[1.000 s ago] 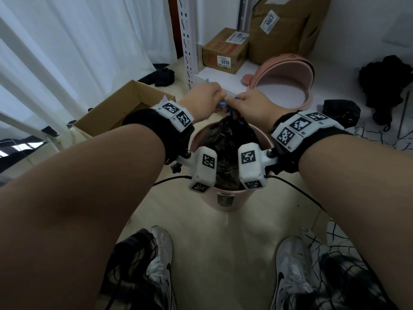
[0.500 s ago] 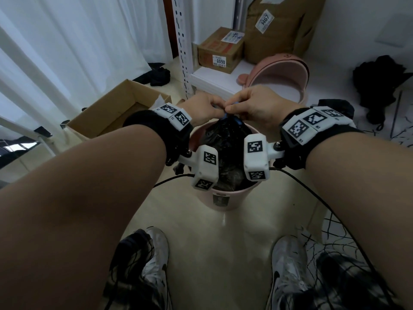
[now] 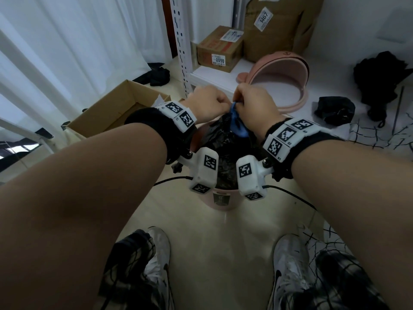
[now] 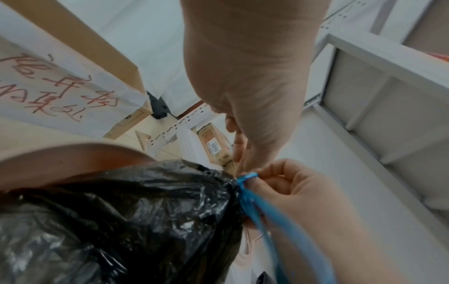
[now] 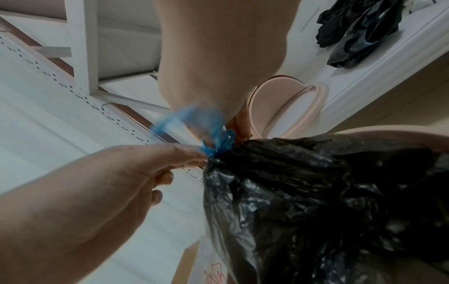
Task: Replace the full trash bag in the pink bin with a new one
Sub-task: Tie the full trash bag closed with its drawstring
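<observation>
RISK: blue drawstring [image 4: 245, 184] may slip or snap if pulled unevenly, leaving black trash bag [image 3: 225, 139] loosely closed | GRIP: left hand [image 3: 207, 104] and right hand [image 3: 257, 106] both pinch the drawstring at the gathered bag neck, fingers tight | BAG: sits in pink bin [image 3: 220, 201], pink lid [image 3: 281, 81] off behind.

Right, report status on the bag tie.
Left hand, right hand: both pinch blue drawstring. Black plastic trash bag cinched, in pink bin. Nothing blocking.
</observation>
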A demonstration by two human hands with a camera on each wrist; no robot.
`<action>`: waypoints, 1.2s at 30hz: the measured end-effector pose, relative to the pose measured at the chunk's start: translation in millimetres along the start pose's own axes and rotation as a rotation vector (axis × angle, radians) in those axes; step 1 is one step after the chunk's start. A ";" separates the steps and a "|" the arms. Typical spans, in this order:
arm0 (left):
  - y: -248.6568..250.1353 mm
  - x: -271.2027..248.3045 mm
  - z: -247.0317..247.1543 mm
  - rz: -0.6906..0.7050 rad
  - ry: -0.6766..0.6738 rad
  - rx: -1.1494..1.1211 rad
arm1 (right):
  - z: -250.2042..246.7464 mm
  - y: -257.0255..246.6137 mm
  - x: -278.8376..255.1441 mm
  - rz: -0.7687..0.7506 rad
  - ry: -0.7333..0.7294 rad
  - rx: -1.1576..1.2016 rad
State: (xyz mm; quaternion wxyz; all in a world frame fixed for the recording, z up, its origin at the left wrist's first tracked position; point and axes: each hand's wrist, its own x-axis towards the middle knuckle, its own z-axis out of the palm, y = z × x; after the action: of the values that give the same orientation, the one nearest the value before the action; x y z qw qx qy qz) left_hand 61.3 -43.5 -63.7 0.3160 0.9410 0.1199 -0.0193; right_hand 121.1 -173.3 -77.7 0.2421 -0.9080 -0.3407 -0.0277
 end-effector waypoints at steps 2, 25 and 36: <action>-3.0 1.3 -0.7 0.050 0.038 -0.030 | 0.2 -0.5 -2.8 0.008 0.000 0.004; -26.7 -6.7 -4.0 0.057 0.006 -0.112 | -1.7 30.0 -14.0 -0.002 -0.241 0.014; -21.4 -4.0 6.8 -0.022 -0.154 0.455 | -6.9 34.8 -17.1 0.043 -0.345 -0.045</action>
State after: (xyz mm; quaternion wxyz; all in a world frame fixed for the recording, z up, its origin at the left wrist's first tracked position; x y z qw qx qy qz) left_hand 52.6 -31.9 -81.4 0.1040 0.9823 0.0984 -0.1210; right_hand 130.8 -209.5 -90.0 0.1601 -0.9116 -0.3572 0.1259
